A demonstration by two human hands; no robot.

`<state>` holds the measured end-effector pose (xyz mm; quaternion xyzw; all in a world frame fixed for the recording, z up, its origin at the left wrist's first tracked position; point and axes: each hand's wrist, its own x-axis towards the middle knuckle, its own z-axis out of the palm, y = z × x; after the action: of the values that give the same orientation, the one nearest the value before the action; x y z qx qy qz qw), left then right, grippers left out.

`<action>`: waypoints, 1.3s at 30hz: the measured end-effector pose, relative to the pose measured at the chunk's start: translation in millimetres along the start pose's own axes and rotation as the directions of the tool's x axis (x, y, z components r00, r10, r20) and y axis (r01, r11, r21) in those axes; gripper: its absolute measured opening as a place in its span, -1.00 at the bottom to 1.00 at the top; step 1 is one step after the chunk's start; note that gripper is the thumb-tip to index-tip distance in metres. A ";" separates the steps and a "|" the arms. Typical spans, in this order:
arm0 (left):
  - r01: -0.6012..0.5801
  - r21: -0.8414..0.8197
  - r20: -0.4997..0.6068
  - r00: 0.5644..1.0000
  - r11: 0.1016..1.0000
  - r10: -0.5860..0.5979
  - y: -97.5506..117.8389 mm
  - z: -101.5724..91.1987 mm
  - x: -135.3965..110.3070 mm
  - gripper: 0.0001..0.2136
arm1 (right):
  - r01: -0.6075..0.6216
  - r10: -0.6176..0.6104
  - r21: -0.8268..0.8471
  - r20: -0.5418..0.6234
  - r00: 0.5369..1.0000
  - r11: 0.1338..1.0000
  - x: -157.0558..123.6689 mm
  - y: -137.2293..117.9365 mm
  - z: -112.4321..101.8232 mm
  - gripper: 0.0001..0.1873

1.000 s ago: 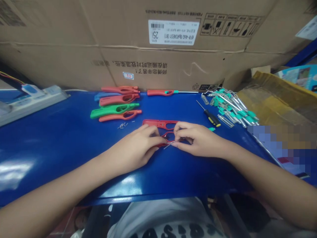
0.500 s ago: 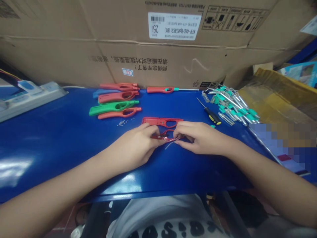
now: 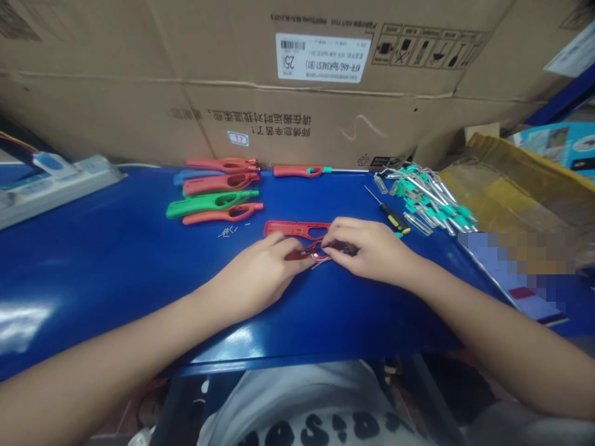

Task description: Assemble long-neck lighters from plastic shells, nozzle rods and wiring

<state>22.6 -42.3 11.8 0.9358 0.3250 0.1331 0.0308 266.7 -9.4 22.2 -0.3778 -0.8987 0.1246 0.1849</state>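
Observation:
An open red plastic lighter shell [image 3: 297, 230] lies on the blue workbench [image 3: 116, 279], with its lower part under my hands. My left hand [image 3: 264, 279] rests on its near end, fingers curled over it. My right hand [image 3: 365, 248] pinches at the shell's middle, close to my left fingertips. A thin metal wire [image 3: 320, 263] pokes out below my right fingers. What my fingertips hold inside the shell is mostly hidden.
Several red and green lighter shells [image 3: 214, 201] lie beyond my hands, with tiny metal pins [image 3: 227, 232] near them. To the right are a finished-looking lighter [image 3: 300, 171], a yellow-and-black screwdriver [image 3: 393, 218] and a heap of metal rods with green parts [image 3: 430, 201]. Cardboard boxes [image 3: 232, 80] stand behind.
My right hand has moved left and up, closer to my left hand, covering more of the shell. The view has shifted slightly.

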 end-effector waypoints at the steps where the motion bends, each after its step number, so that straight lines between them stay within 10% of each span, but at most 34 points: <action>1: -0.003 -0.001 -0.008 1.000 1.000 0.003 -0.1 2.0 0.0 -0.66 | -0.025 0.025 0.008 -0.003 1.000 1.000 0.9 1.0 1.4 -0.90; 14: 0.001 -0.180 -0.079 0.997 0.984 -0.015 -1.7 6.0 0.8 -0.70 | 0.052 -0.057 0.100 0.039 0.998 0.994 4.9 7.0 8.1 -0.83; 25: 0.052 0.044 0.072 0.996 0.998 -0.055 -0.5 -6.5 -1.9 -0.65 | 0.048 -0.053 0.029 0.209 0.977 0.998 -3.5 19.4 -34.3 -0.88; 31: 0.032 0.005 0.019 0.999 0.999 -0.032 -9.7 -10.5 -2.1 -0.69 | -0.193 0.194 -0.148 -0.009 0.981 0.970 -3.2 35.9 -46.8 -0.72; 35: 0.014 -0.015 -0.010 1.000 1.000 -0.014 -11.8 -11.7 -0.6 -0.72 | -0.532 0.431 -0.307 -0.341 0.835 0.789 -7.3 65.4 -66.4 -0.59; 39: 0.016 -0.057 -0.022 1.000 0.998 -0.018 -7.5 -12.0 2.1 -0.77 | -0.727 0.686 -0.421 -0.277 0.673 0.542 -12.8 92.9 -77.9 -0.78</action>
<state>16.4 -35.4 22.7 0.9302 0.3293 0.1525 0.0548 367.0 51.4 55.5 -0.7459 -0.6612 -0.0633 0.0501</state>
